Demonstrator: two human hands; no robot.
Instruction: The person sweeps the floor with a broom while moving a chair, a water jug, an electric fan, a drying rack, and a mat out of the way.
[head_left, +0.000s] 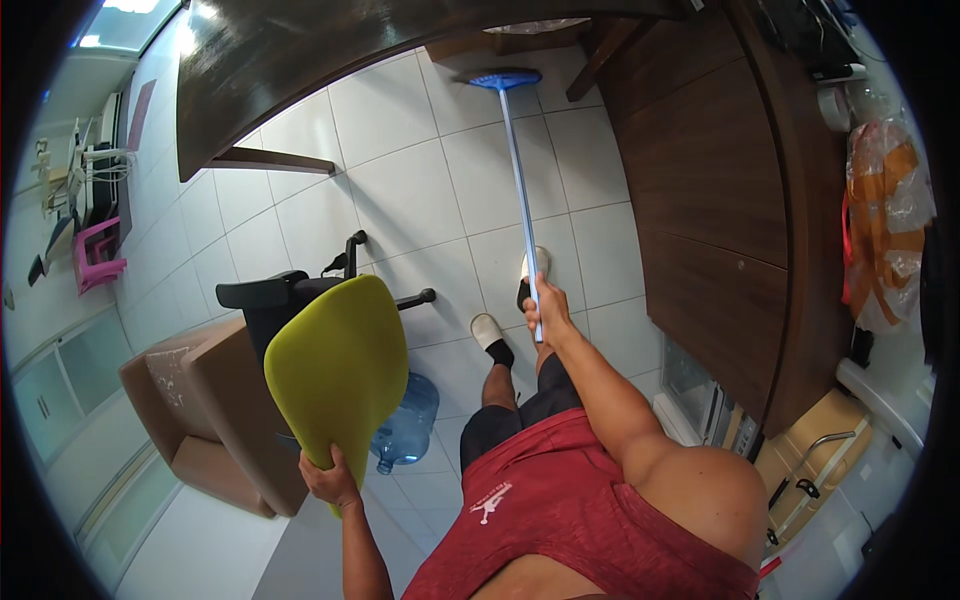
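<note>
A long light-blue broom handle (518,170) is gripped near its upper end by my right hand (549,308). The blue broom head (500,78) rests on the tiled floor at the far side, near the table, with dark bristles partly showing. My left hand (332,480) is closed on the near edge of a lime-green chair back (338,360). The black armrest (262,291) and two caster legs show beyond the chair back, which hides most of the seat. My feet in pale shoes stand between the chair and the broom.
A dark table (330,60) spans the far side, its leg (275,160) near the chair. Brown wooden cabinets (700,200) line the right. A blue water jug (408,425) lies beside the chair, and a brown armchair (215,420) stands at left.
</note>
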